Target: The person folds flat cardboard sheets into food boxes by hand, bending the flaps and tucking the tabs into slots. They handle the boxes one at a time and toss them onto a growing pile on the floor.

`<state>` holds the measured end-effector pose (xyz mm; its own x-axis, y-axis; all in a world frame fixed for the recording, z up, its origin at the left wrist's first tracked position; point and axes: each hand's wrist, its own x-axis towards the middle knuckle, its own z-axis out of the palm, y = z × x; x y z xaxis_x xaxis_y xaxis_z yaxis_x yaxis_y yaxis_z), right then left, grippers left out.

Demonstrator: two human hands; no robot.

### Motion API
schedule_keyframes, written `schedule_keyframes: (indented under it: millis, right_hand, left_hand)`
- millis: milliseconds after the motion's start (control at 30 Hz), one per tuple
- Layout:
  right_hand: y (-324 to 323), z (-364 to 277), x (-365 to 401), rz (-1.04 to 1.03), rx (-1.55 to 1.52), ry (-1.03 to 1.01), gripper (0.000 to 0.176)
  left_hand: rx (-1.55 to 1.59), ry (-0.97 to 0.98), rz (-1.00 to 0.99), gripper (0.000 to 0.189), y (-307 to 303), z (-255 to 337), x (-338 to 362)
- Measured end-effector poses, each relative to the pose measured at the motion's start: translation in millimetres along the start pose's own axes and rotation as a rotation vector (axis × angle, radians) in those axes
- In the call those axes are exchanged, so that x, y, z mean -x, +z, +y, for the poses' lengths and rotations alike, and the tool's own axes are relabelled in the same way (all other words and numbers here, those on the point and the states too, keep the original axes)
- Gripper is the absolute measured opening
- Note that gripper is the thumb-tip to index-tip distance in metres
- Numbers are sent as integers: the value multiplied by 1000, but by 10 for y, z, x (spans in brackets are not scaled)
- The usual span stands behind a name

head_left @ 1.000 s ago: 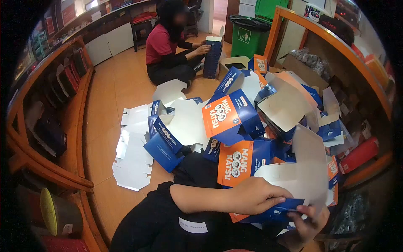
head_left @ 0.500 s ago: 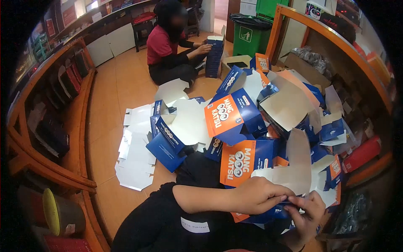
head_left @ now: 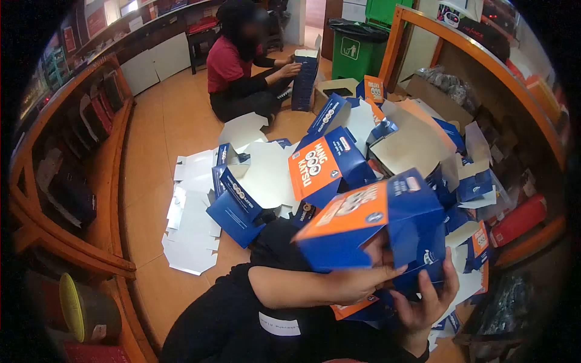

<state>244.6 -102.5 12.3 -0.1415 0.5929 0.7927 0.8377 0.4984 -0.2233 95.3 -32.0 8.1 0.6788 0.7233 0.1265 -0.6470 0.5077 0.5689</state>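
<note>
Since half a second ago, the box (head_left: 372,221) has swung up from lap level. Then it was a half-folded sheet with a white flap standing; now it shows a closed orange top and a blue right side.

1. Position. The box is held in the near right of the scene, in front of the pile of boxes (head_left: 330,163) and above the lap.
2. Left hand (head_left: 357,284). It reaches in from the left with its fingers closed on the near bottom edge of the box. The fingertips are hidden under the card.
3. Right hand (head_left: 423,302). Its fingers are spread wide and press upward against the blue underside. They brace the box and do not close on it.
4. Recommended practice. Keep the left grip on the edge so the corners stay square. Use the spread right fingers to push the bottom flaps home evenly, since a skewed push would likely crease the card.
5. Surroundings. Flat sheets (head_left: 193,236) lie on the floor (head_left: 160,127) to the left. Another person (head_left: 233,69) works on a stack at the far side.
</note>
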Motion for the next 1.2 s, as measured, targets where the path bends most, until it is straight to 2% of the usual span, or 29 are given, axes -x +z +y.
schedule_keyframes:
  millis: [67, 133, 233, 333, 433, 467, 533, 600, 633, 700, 800, 867, 933, 967, 1033, 1100, 1200]
  right_hand:
    - [2, -31, -1, 53, 82, 39, 53]
    - [-54, -48, -35, 18, -12, 103, 46]
    - [-20, -65, -108, -5, -194, 102, 39]
    - [-28, -44, -147, -96, -217, 74, 32]
    - [90, -55, -304, -152, 116, 60, 39]
    - [152, -16, -356, -184, 126, 24, 45]
    - [179, -11, -418, -262, 121, 17, 45]
    - [208, 24, -436, -282, 105, -27, 46]
    - [195, 39, -445, -212, 97, -35, 45]
    - [143, 103, -454, -75, 74, -46, 46]
    - [125, 360, -485, 406, 74, -153, 37]
    - [183, 402, -634, 529, 109, -216, 35]
    - [188, 364, -778, 349, 233, -156, 38]
    - [268, 438, -799, 270, 263, -129, 42]
    - [381, 544, -746, 93, 252, 3, 46]
    - [447, 592, -624, 63, 223, 88, 45]
    - [430, 613, -443, 10, 178, 208, 43]
  left_hand:
    - [-604, 62, -26, 63, -191, -153, 34]
    - [-1130, 187, -103, 55, -298, -177, 53]
    - [-1778, 501, -307, 37, -423, 144, 113]
    - [-969, 243, -70, 28, -497, -81, -57]
    - [-1186, 242, -42, 36, -442, 67, -35]
    - [-1281, 260, -26, 39, -364, 156, 2]
    - [-1471, 311, 12, 45, -225, 307, 46]
    - [-1411, 308, -55, 47, -456, 149, 26]
    - [-1380, 305, -89, 48, -571, 70, 16]
    - [-1452, 291, -297, 50, -923, -10, 66]
    - [-1409, 279, -560, 46, -1047, 130, 144]
    - [-1347, 267, -730, 42, -1070, 324, 220]
    - [-1158, -90, -528, 34, -1178, 613, 286]
    - [-1075, -20, -435, 31, -1353, 623, 309]
    - [-1098, 8, -23, 28, -1585, 803, 498]
    - [-1013, 146, 365, 24, -1964, 927, 753]
    - [-1148, 582, 754, 17, -2800, 1052, 1202]
